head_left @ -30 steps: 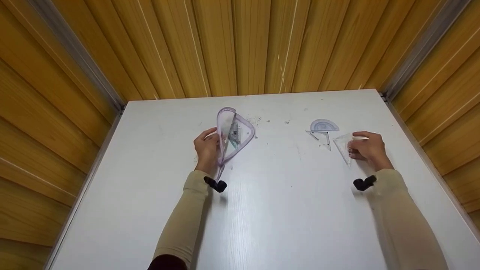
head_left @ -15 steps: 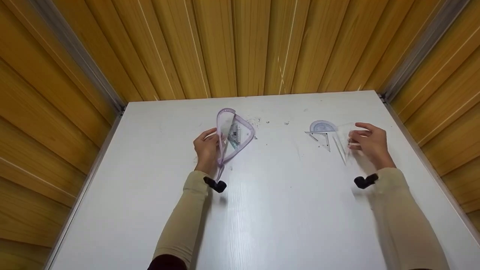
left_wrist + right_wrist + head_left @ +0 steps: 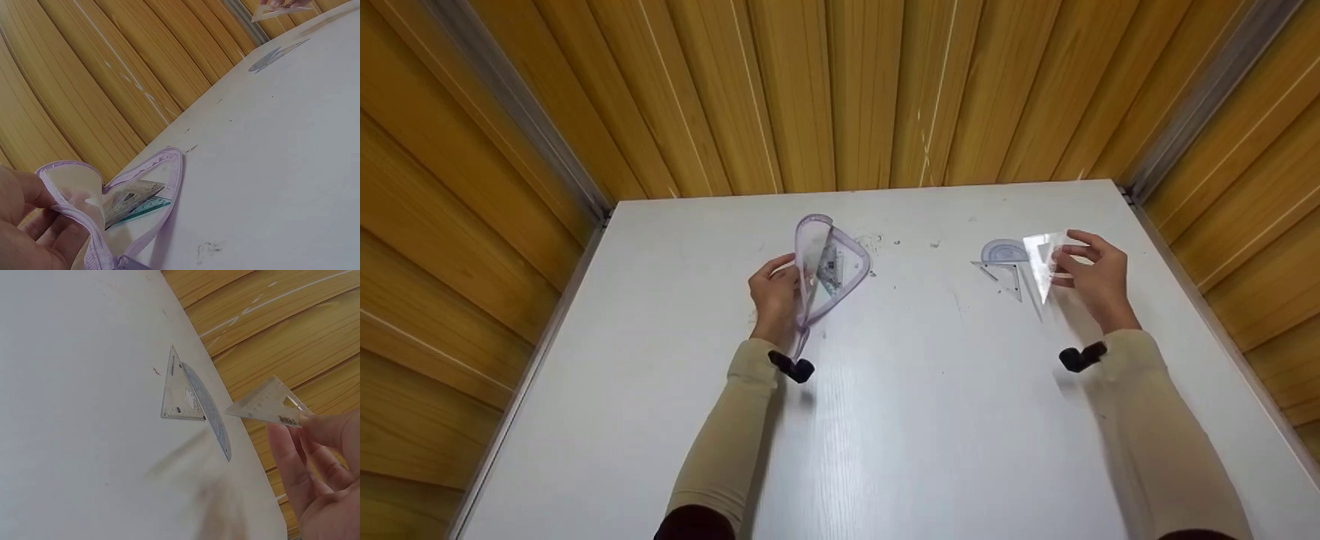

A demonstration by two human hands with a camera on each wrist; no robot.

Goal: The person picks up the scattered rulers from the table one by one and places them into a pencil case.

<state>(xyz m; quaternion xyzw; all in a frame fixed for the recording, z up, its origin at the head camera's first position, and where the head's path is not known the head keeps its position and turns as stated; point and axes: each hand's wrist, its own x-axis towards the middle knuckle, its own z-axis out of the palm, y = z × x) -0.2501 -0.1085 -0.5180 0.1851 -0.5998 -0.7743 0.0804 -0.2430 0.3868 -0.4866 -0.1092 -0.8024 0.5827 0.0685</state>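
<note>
Your right hand point(image 3: 1099, 274) pinches a clear set square point(image 3: 1044, 259) at its edge between fingertips point(image 3: 308, 421), lifted off the table point(image 3: 915, 420) above the protractor point(image 3: 1003, 251). Your left hand point(image 3: 774, 294) grips the pouch point(image 3: 829, 266), holding its mouth open.

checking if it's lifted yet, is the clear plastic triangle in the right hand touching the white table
Apart. The right wrist view shows the clear plastic triangle pinched in the right hand, raised above the white table with its shadow below.
</note>
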